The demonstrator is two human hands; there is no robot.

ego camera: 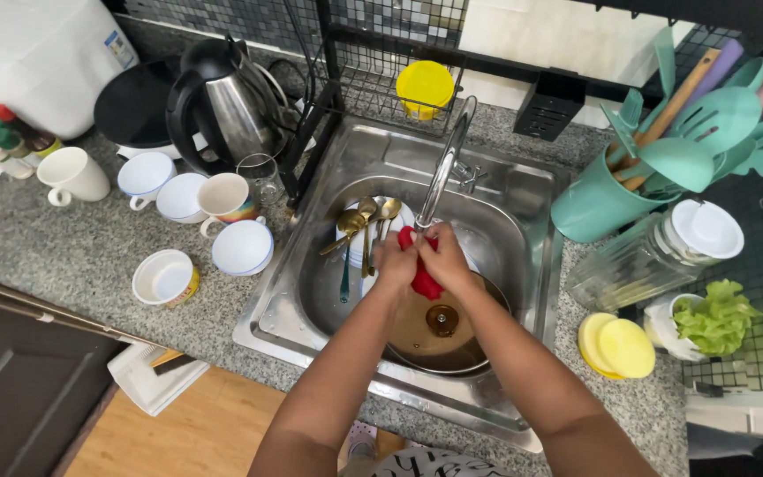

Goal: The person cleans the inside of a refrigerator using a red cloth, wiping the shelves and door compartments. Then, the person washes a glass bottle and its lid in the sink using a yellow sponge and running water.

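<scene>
In the middle of the frame, a red cloth [423, 276] is held between both hands over the steel sink [523, 190]. The left hand [395, 262] is closed on the cloth from the left, and its fingers are pressed together around the upper part of the cloth. The right hand [446, 259] is closed on it from the right, with its fingers curled over the top edge. The two hands are touching each other, just under the end of the curved tap [445, 163].

Below the hands, a round glass lid [439, 329] with a metal knob is seen lying in the sink. At the left of the hands, gold-coloured spoons [366, 219] are lying on a white plate [343, 234] inside the sink.

On the grey speckled surface [72, 256] in the left part of the frame, several white cups and bowls [242, 246] are placed, and a steel kettle [222, 102] is standing behind them. In the upper right of the frame, a teal holder [595, 203] full of teal utensils is found, with a glass jar [655, 256] beside it. Two yellow round sponges [615, 346] are lying near the lower right of the sink, and a yellow cup [425, 87] is standing in the black rack above it.
</scene>
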